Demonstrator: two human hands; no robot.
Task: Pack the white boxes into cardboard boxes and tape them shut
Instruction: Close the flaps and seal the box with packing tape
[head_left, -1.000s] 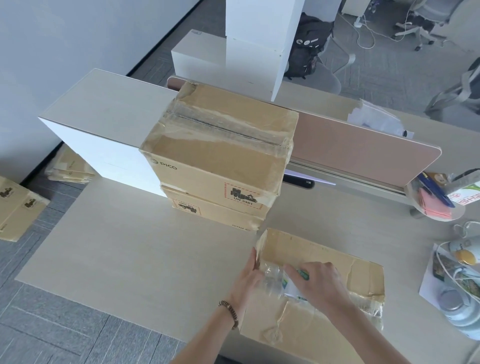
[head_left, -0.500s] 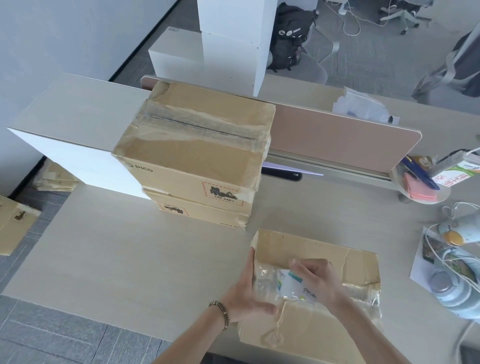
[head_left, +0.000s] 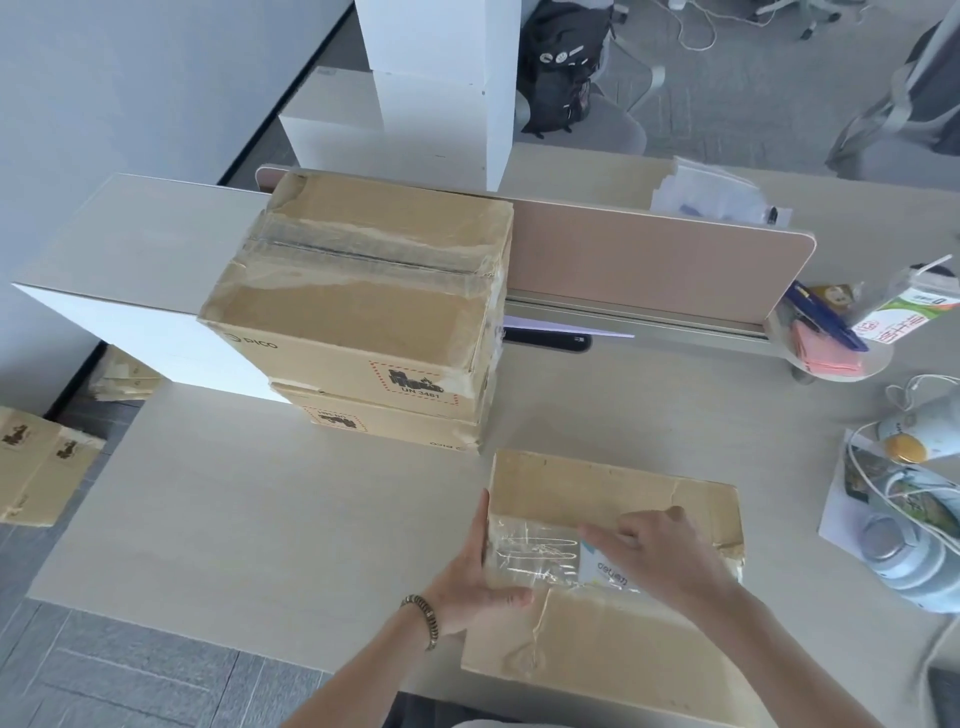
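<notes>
Flat brown cardboard box (head_left: 613, 561) lying on the pale wooden table (head_left: 260, 519), under both hands. Left hand (head_left: 480, 582) flat against the box's left end, fingers straight, thumb on top. Right hand (head_left: 660, 553) curled round a roll of clear sticky tape (head_left: 605, 569), pressed on the box top. Shiny tape strip (head_left: 530, 553) between the two hands. Two stacked taped brown cardboard boxes (head_left: 363, 322) well beyond the left hand.

Bright, even daylight fills the scene and shadows are soft. Glare glints on the clear tape (head_left: 535, 556) of the near box. Wide-angle distortion bends the edges, and the near right corner is blurred.
</notes>
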